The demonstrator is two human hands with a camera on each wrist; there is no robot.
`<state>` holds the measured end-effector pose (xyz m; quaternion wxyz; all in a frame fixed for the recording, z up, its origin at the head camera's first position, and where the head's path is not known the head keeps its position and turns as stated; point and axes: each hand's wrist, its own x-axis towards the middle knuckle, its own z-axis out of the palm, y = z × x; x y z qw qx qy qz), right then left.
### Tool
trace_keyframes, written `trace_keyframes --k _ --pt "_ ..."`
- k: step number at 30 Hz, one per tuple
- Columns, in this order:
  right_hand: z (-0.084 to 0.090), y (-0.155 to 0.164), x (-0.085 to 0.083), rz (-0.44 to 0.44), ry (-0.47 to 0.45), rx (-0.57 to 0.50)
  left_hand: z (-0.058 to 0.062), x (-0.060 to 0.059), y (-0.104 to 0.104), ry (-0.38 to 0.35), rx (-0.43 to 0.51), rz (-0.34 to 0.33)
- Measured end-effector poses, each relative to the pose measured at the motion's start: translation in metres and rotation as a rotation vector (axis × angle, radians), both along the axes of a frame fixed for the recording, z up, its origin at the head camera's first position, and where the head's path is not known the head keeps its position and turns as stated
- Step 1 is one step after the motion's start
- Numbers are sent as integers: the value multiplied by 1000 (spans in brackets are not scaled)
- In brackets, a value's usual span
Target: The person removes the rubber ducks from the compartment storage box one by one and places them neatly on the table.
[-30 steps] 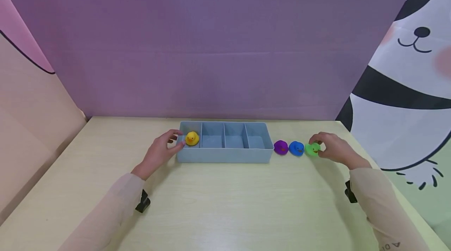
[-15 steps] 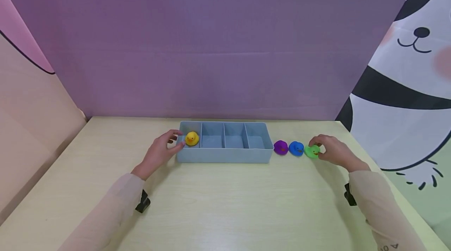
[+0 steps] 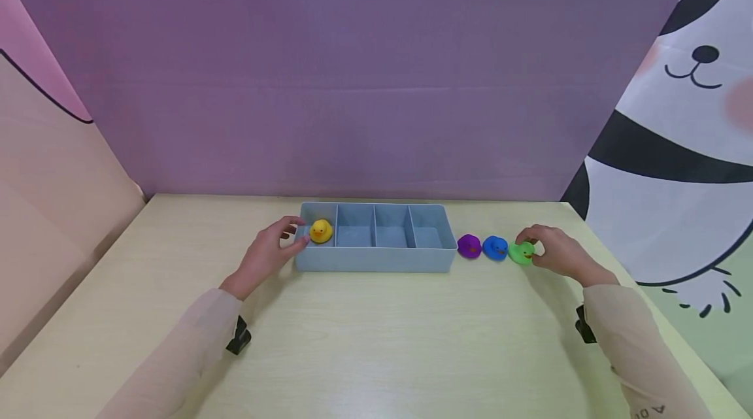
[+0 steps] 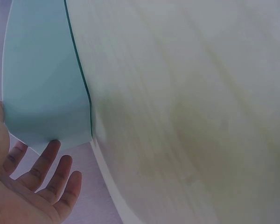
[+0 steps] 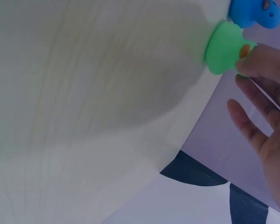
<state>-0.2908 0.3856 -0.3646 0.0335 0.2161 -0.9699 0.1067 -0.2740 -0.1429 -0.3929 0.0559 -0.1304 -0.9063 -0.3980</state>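
Observation:
A light blue box (image 3: 373, 260) with a row of compartments stands toward the back of the table. In its leftmost compartment sits a yellow rubber duck (image 3: 320, 231). My left hand (image 3: 270, 248) holds the left end of this box, thumb at the rim and fingertips against the end wall (image 4: 42, 126). To the right of the box, a purple rubber duck (image 3: 469, 246), a blue one (image 3: 495, 248) and a green rubber duck (image 3: 520, 253) stand in a row. My right hand (image 3: 555, 250) pinches the green duck's head between thumb and fingers; its base (image 5: 219, 51) is at the tabletop.
The pale wooden table (image 3: 376, 340) ends at a purple backdrop (image 3: 365, 79) close behind the box. A panda-print panel (image 3: 665, 223) flanks its right edge. The blue duck (image 5: 242, 11) is right beside the green one.
My right hand has shifted very slightly, and the green duck has turned a little in its fingers. The left hand, the box and the other ducks stay in place.

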Motion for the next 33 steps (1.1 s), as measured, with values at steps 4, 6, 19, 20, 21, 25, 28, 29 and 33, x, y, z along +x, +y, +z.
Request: trace_keyframes --k 4,6,19,20,21,25,28,29,33 --pt "1 0 0 10 -6 -2 0 0 0 1 2 -1" --pt "2 1 0 20 -8 2 1 0 1 2 2 -1" --pt "19 -4 -2 41 -29 35 2 1 0 5 -3 -1" --pt "20 -4 -3 43 -26 36 2 1 0 4 -3 0" --pt "20 -5 -3 45 -25 36 2 1 0 3 -3 1" --pt "23 -11 -3 41 -19 37 1 1 0 -3 -3 7" --pt "26 -17 -3 41 -11 35 1 0 0 -9 -4 10" --pt "27 -19 -2 42 -6 35 1 0 0 -10 -3 11" --pt "29 -28 -1 48 9 27 1 -1 0 -9 -4 10"
